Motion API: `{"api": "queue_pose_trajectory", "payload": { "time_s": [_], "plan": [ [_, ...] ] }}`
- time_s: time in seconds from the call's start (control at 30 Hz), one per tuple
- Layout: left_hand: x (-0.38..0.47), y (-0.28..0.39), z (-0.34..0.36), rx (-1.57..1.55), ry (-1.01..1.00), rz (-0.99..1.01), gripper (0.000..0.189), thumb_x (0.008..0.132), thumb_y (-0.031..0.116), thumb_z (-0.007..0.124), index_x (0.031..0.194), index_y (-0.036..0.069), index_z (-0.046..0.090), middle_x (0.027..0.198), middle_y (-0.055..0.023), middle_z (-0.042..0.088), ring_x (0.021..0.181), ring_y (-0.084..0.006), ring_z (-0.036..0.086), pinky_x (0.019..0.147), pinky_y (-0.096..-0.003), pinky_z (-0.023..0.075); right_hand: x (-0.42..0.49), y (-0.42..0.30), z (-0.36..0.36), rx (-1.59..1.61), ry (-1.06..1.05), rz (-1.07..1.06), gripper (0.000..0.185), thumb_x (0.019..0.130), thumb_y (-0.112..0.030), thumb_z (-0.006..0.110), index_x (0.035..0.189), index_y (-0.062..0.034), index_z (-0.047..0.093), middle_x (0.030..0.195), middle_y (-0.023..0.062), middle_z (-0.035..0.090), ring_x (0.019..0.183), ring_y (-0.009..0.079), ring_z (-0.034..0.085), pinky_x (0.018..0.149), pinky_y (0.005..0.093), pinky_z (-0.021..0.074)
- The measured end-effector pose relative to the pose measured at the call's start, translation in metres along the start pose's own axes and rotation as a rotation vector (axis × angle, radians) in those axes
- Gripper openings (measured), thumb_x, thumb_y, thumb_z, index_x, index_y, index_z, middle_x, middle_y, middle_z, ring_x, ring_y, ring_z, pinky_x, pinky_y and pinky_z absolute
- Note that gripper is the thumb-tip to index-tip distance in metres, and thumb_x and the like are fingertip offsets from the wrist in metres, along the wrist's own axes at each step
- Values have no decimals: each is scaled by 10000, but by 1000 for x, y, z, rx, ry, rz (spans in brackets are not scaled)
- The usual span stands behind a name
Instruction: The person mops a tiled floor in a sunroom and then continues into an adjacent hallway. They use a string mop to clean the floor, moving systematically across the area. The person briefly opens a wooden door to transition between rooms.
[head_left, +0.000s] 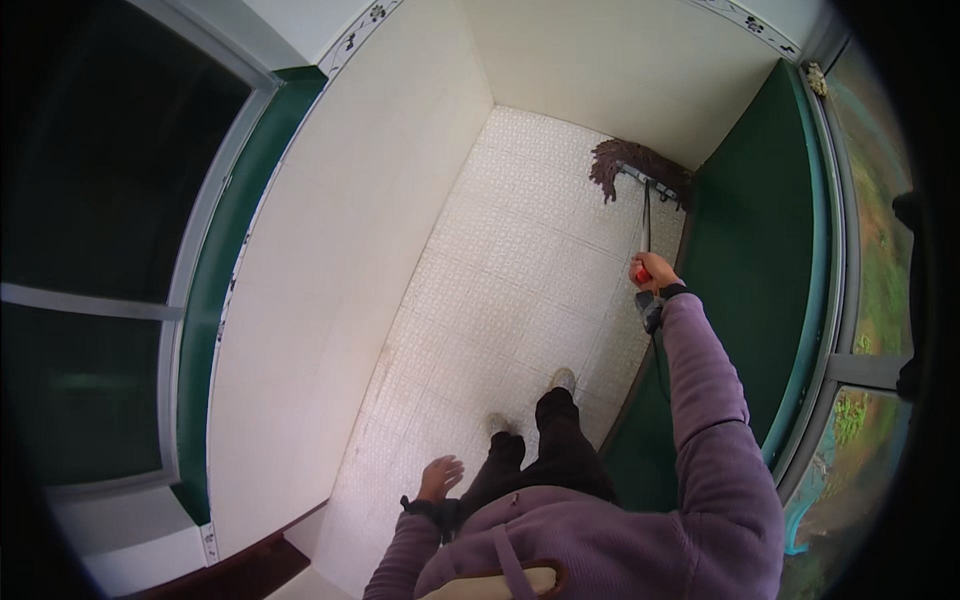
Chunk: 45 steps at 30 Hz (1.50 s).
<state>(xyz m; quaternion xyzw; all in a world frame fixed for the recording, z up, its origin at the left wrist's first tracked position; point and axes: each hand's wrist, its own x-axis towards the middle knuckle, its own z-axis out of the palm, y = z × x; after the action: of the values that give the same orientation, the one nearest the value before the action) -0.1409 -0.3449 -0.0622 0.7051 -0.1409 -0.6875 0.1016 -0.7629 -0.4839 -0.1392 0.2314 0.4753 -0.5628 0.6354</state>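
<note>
My right hand is closed around the red end of a mop handle, in front of my right side. The handle runs out to a flat mop with dark brown strands and a metal holder. Its head lies on the tiled floor in the far right corner, along the foot of the wall, with strands fanned out on its left end. By my left hip hangs my left hand, holding nothing, its fingers slightly apart. A dark device is strapped at my right wrist.
Pale tiled walls bound the floor on the left and at the far end. A dark green panel lines the right side, below windows. Another window with a green sill is on the left. A dark red-brown threshold is at lower left.
</note>
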Motion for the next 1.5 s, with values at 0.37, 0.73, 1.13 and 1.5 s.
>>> {"api": "queue_pose_trajectory", "payload": {
  "time_s": [0.37,0.73,1.13,1.5],
  "plan": [
    [18,-57,-57,-138,25,-76,301,866,196,524,1089,-4,491,968,-135,594,875,-233,610,750,-341,531,-43,181,65,-462,-63,-137,372,748,102,473,1054,-23,301,673,93,441,480,159,454,363,286,384],
    [50,-30,-101,-307,-189,37,286,890,221,507,1083,9,499,1012,-135,582,954,-243,576,817,-353,495,-191,321,-7,-1239,-179,40,684,757,15,503,1322,-135,149,671,101,471,453,177,491,362,291,414],
    [37,4,52,-115,-451,-384,568,854,359,573,1208,-39,377,1165,-171,508,1053,-273,522,858,-525,442,-315,319,23,-1799,-485,418,727,800,-63,478,1388,-154,59,694,120,534,540,188,545,496,304,467],
    [73,-39,80,-732,-425,-225,379,942,209,371,1161,-93,305,1064,-249,526,963,-325,563,865,-494,468,-253,319,38,-1280,-628,402,667,793,-50,547,1376,-68,223,773,65,529,588,120,513,497,232,414]
  ]
}}
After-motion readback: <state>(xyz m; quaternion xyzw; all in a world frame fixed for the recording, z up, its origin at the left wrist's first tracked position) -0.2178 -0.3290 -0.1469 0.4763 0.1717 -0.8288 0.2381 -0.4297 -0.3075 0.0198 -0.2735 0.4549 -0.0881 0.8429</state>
